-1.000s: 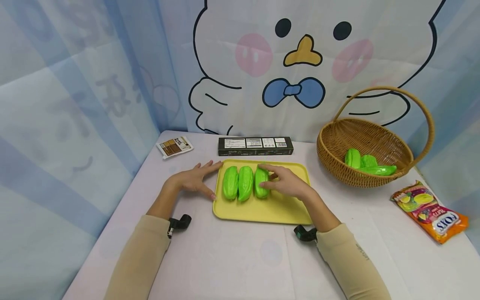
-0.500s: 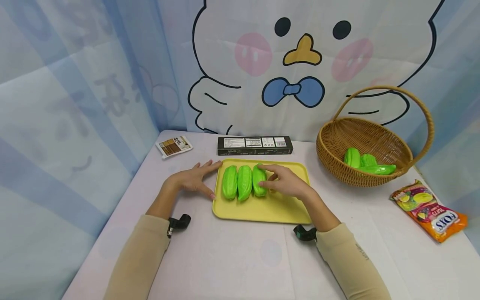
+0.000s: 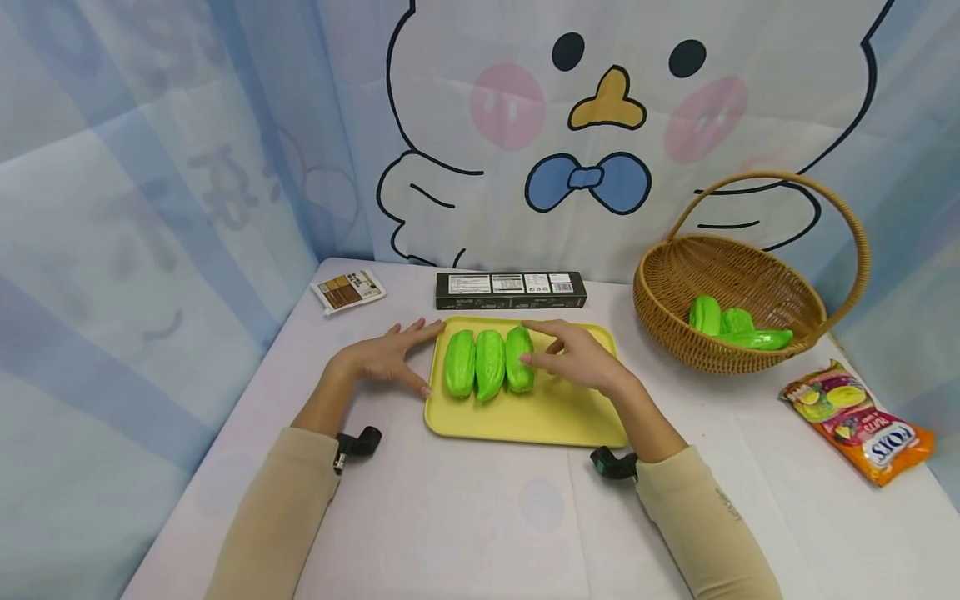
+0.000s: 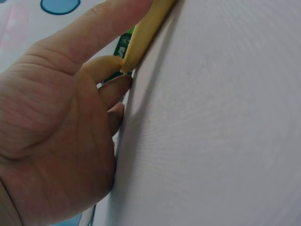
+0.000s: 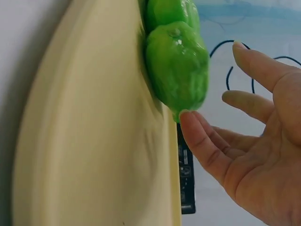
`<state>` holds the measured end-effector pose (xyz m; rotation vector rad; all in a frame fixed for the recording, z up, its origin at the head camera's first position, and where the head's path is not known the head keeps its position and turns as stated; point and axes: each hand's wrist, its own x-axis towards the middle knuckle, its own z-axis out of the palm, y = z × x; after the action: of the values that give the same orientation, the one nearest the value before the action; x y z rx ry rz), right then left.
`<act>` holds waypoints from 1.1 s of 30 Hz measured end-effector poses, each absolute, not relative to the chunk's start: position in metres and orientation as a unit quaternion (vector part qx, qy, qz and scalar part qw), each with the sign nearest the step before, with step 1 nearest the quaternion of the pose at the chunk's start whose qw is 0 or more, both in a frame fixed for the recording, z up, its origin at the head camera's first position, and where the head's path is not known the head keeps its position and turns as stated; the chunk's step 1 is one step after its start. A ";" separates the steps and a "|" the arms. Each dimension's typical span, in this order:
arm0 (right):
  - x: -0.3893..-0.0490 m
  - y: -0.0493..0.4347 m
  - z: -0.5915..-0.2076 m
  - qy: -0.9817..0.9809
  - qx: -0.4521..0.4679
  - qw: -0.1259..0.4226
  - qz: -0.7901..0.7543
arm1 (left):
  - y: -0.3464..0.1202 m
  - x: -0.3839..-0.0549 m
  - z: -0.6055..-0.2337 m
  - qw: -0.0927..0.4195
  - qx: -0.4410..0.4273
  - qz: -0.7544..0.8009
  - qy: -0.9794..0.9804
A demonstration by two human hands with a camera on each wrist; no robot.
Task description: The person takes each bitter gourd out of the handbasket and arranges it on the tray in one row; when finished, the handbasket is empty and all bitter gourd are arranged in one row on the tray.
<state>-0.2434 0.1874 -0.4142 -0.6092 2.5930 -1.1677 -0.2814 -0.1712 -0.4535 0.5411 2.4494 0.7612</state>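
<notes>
1. Left hand (image 3: 386, 360): fingers spread wide, not closed round anything. It rests at the left edge of the yellow tray (image 3: 555, 421) – thumb at the left side, index finger at the far left corner.
2. Right hand (image 3: 576, 357): fingers parted, no grip formed. It is over the tray, just beside the right-hand green vegetable (image 3: 519, 360). In the right wrist view one fingertip is close against that vegetable's end; contact cannot be confirmed.
3. Tray contents: three green vegetables lie lengthwise in a row on the left half. The left one (image 3: 460, 364) and middle one (image 3: 490, 365) are side by side; the right-hand one lies close to the middle one.
4. Basket (image 3: 675, 340): wicker, with an arched handle, at the far right of the table (image 3: 457, 525); more green vegetables (image 3: 705, 316) lie inside.
5. Surroundings: a black box (image 3: 512, 291) lies behind the tray, a small packet (image 3: 349, 292) at the far left – and an orange-and-red bag (image 3: 858, 423) near the basket.
</notes>
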 end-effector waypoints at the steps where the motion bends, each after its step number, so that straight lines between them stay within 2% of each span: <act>1: -0.244 0.189 -0.413 0.888 -0.206 0.104 -0.398 | -0.171 -0.281 -0.453 0.258 0.199 0.281 0.903; 15: -0.250 0.215 -0.394 0.856 -0.240 -0.048 -0.455 | -0.173 -0.283 -0.454 0.254 0.203 0.278 0.904; 28: -0.249 0.247 -0.357 0.846 -0.220 -0.224 -0.431 | -0.172 -0.283 -0.454 0.250 0.218 0.274 0.903; 33: -0.258 0.272 -0.348 0.854 -0.208 -0.256 -0.403 | -0.172 -0.282 -0.455 0.252 0.209 0.272 0.905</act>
<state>-0.2579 0.2719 -0.3482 -0.7859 3.2319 -1.5246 -0.2818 -0.1724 -0.4552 0.5696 2.4602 0.7388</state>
